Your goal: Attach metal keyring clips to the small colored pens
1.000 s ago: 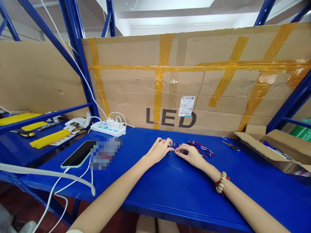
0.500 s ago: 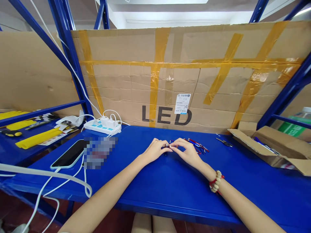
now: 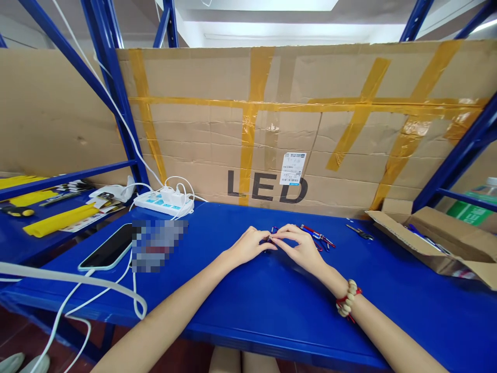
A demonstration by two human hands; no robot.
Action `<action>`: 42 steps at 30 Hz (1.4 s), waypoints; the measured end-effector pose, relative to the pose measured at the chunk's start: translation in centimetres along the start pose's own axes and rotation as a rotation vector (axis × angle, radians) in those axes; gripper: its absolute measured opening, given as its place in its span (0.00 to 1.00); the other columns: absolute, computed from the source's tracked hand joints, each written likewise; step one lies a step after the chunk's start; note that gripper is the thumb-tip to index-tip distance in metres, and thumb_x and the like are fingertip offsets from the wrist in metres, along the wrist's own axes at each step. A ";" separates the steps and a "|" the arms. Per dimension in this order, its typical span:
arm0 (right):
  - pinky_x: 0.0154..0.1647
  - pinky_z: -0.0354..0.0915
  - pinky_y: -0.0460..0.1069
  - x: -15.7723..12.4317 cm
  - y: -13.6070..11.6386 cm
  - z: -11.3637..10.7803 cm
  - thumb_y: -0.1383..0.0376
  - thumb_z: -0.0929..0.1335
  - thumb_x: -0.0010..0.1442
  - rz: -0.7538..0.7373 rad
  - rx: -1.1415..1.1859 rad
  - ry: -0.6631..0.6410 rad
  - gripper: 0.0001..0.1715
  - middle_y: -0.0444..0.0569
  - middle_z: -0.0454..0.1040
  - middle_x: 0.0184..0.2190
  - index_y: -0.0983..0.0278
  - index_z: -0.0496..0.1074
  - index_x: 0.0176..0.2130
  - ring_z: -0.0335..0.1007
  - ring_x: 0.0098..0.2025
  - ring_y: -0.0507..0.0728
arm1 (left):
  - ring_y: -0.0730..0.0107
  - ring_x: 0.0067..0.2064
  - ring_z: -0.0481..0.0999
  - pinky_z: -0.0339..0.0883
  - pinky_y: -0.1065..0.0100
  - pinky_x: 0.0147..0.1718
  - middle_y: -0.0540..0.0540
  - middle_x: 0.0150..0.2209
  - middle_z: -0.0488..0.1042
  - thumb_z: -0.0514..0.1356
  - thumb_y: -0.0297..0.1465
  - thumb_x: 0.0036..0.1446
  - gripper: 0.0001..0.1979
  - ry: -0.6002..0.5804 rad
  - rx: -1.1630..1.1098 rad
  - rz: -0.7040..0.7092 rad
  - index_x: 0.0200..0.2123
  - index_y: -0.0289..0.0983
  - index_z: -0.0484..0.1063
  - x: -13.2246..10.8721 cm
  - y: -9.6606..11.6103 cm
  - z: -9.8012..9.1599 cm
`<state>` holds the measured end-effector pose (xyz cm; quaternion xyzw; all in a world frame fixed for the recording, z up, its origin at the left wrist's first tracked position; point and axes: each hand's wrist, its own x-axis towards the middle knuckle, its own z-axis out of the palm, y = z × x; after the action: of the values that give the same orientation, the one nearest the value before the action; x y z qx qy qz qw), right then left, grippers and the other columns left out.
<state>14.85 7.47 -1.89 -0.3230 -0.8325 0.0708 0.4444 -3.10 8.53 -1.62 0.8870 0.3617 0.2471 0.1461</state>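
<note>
My left hand [image 3: 248,246] and my right hand [image 3: 301,248] meet over the middle of the blue table [image 3: 248,300]. Both are closed, with thumbs and forefingers pinched together at one small dark, partly shiny piece [image 3: 267,240]. Fingers cover most of that piece, so its kind cannot be made out. Just behind and to the right of my right hand lie several slim red and blue metallic rods [image 3: 318,236] with small clips. A bit of blue [image 3: 275,229] shows behind the fingertips.
To the right are a key [image 3: 360,232] and an open cardboard box [image 3: 427,251] holding pen-like items. At left lie a phone [image 3: 106,248], a blurred-out packet [image 3: 157,246], a white power strip [image 3: 165,202] and loose white cables [image 3: 73,277]. A taped cardboard panel [image 3: 194,145] stands behind.
The view has shifted slightly. Both hands stay together at the same spot, with the fingers slightly rearranged around the small piece.
</note>
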 end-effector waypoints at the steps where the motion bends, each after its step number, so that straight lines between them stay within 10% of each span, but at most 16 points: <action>1: 0.38 0.67 0.52 0.0 0.1 0.0 0.57 0.64 0.59 -0.004 -0.008 0.001 0.14 0.50 0.73 0.32 0.61 0.76 0.35 0.69 0.36 0.55 | 0.72 0.34 0.71 0.57 0.70 0.42 0.52 0.31 0.74 0.53 0.37 0.59 0.11 0.005 -0.011 0.000 0.34 0.37 0.70 0.0 0.0 0.0; 33: 0.31 0.67 0.49 0.0 1.3 -0.3 0.57 0.61 0.60 0.119 -0.127 -0.139 0.14 0.48 0.72 0.34 0.60 0.71 0.39 0.68 0.31 0.53 | 0.74 0.28 0.71 0.57 0.75 0.28 0.55 0.22 0.70 0.49 0.42 0.60 0.14 -0.002 -0.089 -0.198 0.31 0.39 0.64 -0.6 0.1 0.1; 42: 0.54 0.60 0.58 -0.8 5.2 -0.2 0.59 0.63 0.57 0.150 -0.287 -0.207 0.22 0.53 0.68 0.50 0.61 0.66 0.51 0.63 0.53 0.61 | 0.70 0.34 0.72 0.58 0.74 0.30 0.53 0.32 0.73 0.51 0.41 0.59 0.10 -0.020 -0.013 -0.183 0.37 0.41 0.63 -0.7 0.3 -0.6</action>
<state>17.82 11.02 -4.49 -0.4353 -0.8489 0.0173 0.2994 -3.66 7.85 -1.24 0.8516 0.4381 0.2264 0.1776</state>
